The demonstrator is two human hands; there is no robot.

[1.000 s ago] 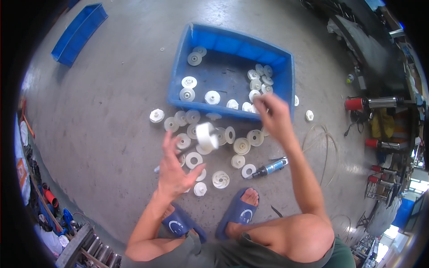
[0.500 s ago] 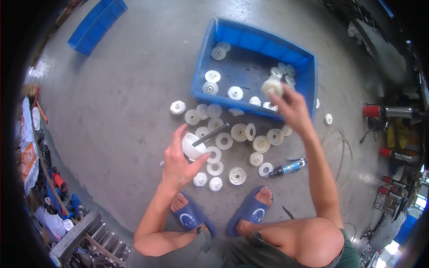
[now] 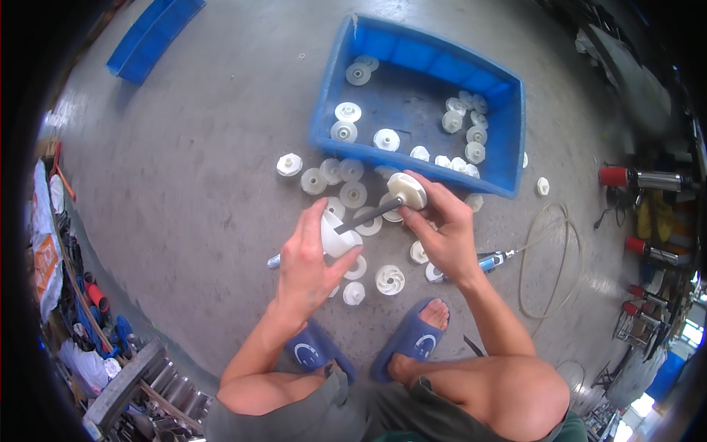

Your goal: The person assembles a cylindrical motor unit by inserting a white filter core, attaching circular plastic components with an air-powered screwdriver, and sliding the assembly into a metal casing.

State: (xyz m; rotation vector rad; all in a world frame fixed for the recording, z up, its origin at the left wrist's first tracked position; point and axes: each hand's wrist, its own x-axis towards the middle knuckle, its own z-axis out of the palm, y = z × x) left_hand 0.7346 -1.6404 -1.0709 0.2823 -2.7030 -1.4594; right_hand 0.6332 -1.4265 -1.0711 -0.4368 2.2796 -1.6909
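Observation:
My left hand (image 3: 303, 254) is curled round a white plastic cup (image 3: 331, 237). A dark rod (image 3: 374, 214) sticks out of the cup, slanting up to the right. In my right hand (image 3: 448, 230) is a cream-white impeller (image 3: 408, 191), pinched between thumb and fingers, its hub at the rod's far tip. Whether the rod has entered the hub I cannot tell. A metallic blue tip (image 3: 275, 261) shows left of my left hand; the rest of it is hidden. On the floor below lie several white discs and impellers, one with curved vanes (image 3: 390, 280).
A large blue crate (image 3: 324, 110) holding several white impellers stands beyond my hands. A blue air tool (image 3: 495, 260) with a coiled hose (image 3: 524, 276) lies at the right. Another blue bin (image 3: 151, 40) is far left. Red-ended cylinders (image 3: 615, 177) line the right side.
My right hand has come from over the crate, down and left, bringing the impeller to the rod's tip. My left hand has shifted slightly right with the cup.

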